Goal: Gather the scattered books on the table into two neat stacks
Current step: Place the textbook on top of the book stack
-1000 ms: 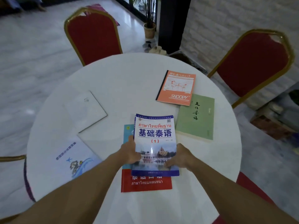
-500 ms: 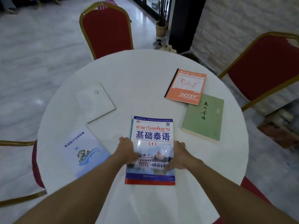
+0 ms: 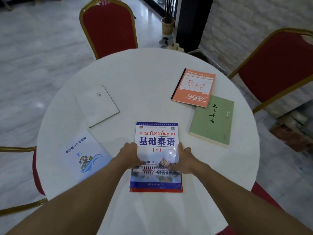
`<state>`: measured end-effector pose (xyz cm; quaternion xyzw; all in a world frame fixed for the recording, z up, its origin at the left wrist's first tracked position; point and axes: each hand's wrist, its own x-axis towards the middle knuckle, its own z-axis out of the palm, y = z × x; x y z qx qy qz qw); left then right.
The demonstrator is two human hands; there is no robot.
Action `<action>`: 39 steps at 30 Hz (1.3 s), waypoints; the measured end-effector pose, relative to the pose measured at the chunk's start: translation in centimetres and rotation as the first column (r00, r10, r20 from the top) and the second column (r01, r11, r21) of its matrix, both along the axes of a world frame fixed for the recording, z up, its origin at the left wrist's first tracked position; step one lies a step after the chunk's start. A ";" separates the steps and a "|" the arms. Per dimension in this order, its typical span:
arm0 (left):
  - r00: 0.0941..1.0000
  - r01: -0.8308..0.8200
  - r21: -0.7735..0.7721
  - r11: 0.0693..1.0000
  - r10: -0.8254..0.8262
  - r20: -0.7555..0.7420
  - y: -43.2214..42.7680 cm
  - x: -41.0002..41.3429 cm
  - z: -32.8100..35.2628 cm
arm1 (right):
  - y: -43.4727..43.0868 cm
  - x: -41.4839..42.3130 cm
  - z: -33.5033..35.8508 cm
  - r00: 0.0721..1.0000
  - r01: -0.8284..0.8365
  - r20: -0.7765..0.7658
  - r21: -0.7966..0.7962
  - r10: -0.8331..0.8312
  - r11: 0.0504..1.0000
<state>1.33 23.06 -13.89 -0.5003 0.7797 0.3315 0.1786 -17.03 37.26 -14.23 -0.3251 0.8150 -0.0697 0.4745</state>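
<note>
A blue Thai textbook (image 3: 156,138) lies on top of a red book (image 3: 155,190) near the front of the round white table (image 3: 152,68); only a red strip shows beneath it. My left hand (image 3: 129,156) presses its left edge and my right hand (image 3: 183,159) its right edge, thumbs on the cover. An orange Snoopy notebook (image 3: 194,88) and a green book (image 3: 212,119) lie at the right. A white booklet (image 3: 98,105) and a pale blue booklet (image 3: 84,154) lie at the left.
Red chairs with gold frames stand at the back (image 3: 108,26), the right (image 3: 277,65) and the left (image 3: 36,173) of the table. A potted plant (image 3: 168,24) and a dark pillar (image 3: 193,22) stand behind. A white cloth hangs over the front edge.
The blue textbook, held up over the red book a second ago, has come down and been slid toward me until it covers the red book. Both hands stay at its sides.
</note>
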 end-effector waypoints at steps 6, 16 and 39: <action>0.999 0.026 -0.017 1.000 -0.026 0.020 0.0 0.3 0.1 | 0.1 -0.3 -0.1 1.000 -0.028 -0.001 -0.008 0.028 1.000; 0.999 0.044 -0.027 0.999 -0.044 0.022 0.2 0.8 -0.3 | 0.1 0.0 -0.4 1.000 -0.015 -0.012 0.014 0.015 1.000; 0.997 -0.032 -0.183 0.983 0.018 -0.075 -1.9 -2.7 0.9 | 0.1 -2.4 -0.1 0.985 0.148 -0.052 -0.233 -0.164 0.961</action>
